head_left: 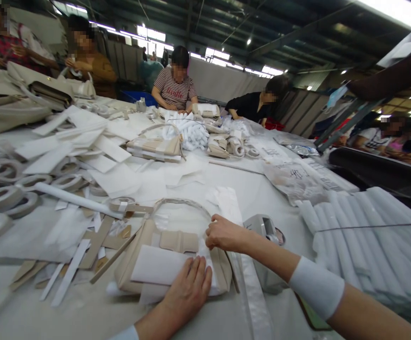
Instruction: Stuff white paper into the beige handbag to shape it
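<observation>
A beige handbag (pixel 125 273) lies on the table in front of me, its curved handle (pixel 186 200) pointing away. Over its front rests a white sheet (pixel 154 265), just below a beige tab (pixel 179 241). My left hand (pixel 191 285) is spread flat, pressing on the sheet and the bag's lower front. At the bag's upper right, my right hand (pixel 223 233) has its fingers curled together beside a bit of white wrapping; what they pinch is hidden.
A grey tape dispenser (pixel 267 236) stands right of the bag, near a bundle of white foam rolls (pixel 368 245). Leftward lie beige strips (pixel 101 243), wrapped rings (pixel 3 198) and white sheets (pixel 81 137). Another wrapped bag (pixel 155 147) lies farther back. Several people work around the table.
</observation>
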Motion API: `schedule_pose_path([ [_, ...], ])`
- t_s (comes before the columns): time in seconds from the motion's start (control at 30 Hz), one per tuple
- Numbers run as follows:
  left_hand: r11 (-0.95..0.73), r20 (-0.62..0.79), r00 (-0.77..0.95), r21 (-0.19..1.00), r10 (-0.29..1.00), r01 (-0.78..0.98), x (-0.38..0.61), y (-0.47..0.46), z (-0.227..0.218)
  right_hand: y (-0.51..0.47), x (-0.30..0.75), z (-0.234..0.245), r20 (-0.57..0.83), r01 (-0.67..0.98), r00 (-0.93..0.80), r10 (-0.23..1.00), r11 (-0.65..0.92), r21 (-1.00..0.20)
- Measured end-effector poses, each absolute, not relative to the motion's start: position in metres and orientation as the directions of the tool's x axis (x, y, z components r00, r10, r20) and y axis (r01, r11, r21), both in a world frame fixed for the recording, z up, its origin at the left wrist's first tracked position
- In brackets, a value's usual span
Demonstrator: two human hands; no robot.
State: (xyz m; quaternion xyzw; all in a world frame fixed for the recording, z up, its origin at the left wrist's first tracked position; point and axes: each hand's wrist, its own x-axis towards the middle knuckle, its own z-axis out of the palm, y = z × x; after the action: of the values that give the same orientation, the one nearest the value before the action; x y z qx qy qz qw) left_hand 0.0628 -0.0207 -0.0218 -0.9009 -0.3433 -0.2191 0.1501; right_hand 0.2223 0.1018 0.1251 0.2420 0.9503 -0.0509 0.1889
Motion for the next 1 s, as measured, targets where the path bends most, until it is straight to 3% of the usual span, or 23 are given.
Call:
schedule_pose_path([
  [0.2,-0.712,0.506,0.655,-0.110,0.561,0.694,0.063,-0.021,-0.021,0.115,0.197,0.107,-0.450,0.375,-0.813,0.371,0.923,0.084],
  [0.6,-0.717,0.523,0.649,-0.100,0.552,0.690,0.062,-0.018,-0.018,0.133,0.193,0.062,-0.480,0.388,-0.792,0.378,0.918,0.084],
  [0.87,-0.720,0.565,0.640,-0.112,0.521,0.685,0.061,-0.016,-0.016,0.166,0.212,0.071,-0.399,0.672,-0.660,0.636,0.737,0.064],
  [1.0,-0.722,0.563,0.635,-0.095,0.529,0.685,0.063,-0.016,-0.021,0.139,0.221,0.080,-0.307,0.714,-0.657,0.689,0.699,0.041],
])
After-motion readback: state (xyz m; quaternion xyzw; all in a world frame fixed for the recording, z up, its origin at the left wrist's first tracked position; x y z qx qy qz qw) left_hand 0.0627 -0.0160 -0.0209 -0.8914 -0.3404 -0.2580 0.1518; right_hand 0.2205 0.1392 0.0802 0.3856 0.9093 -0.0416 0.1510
